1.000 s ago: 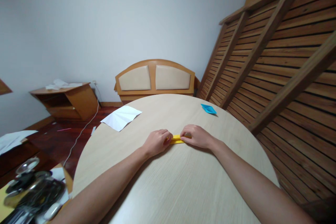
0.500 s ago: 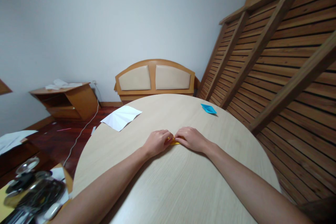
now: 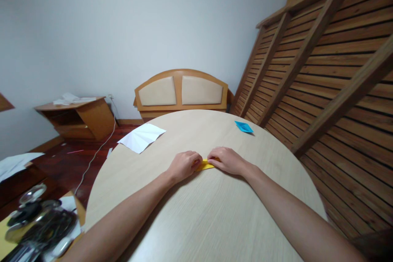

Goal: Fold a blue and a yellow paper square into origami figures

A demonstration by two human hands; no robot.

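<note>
Yellow paper (image 3: 205, 166) is a folded strip lying flat on the bench (image 3: 208, 221), right between my two hands. My left hand (image 3: 183, 165) has its fingers curled down on the strip's left end, and my right hand (image 3: 226, 160) presses the right end flat, so only the middle shows. A blue folded paper (image 3: 244, 127) sits well apart on the far right, and a white sheet (image 3: 141, 137) is on the far left edge.

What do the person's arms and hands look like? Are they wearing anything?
Both arms are bare from the bottom of the picture to the fingers: no sleeves, gloves, watch or bracelets show. The left hand and right hand are bare too, and no rings can be seen from here.
</note>
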